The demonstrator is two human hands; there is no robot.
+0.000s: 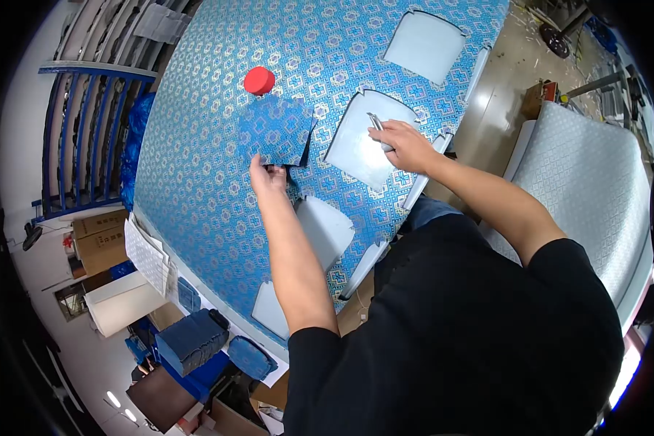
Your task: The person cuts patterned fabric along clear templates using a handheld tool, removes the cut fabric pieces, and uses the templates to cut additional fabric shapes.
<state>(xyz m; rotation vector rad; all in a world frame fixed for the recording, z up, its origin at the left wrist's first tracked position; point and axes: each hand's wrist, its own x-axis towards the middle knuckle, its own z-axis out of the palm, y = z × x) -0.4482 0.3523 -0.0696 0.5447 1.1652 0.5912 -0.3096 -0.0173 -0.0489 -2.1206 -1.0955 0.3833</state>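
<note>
My left hand (269,174) grips the lower edge of a blue patterned piece (275,131), its thumb on top; the piece is lifted a little at its right side, with a dark underside. In my right hand (405,147) is a silver cutter (376,123), held above a white panel (356,145) with a dark upper edge. A red round object (259,81) stands just above the patterned piece. Another white panel (425,48) lies at the upper right, and one more (325,231) lies partly behind my left forearm.
The table (203,145) has a blue patterned cover. Pale strips (363,270) run along its near edge. A stack of dark blue pieces (192,340) stands at the lower left. Quilted grey material (578,182) is at the right, a blue rack (87,145) at the left.
</note>
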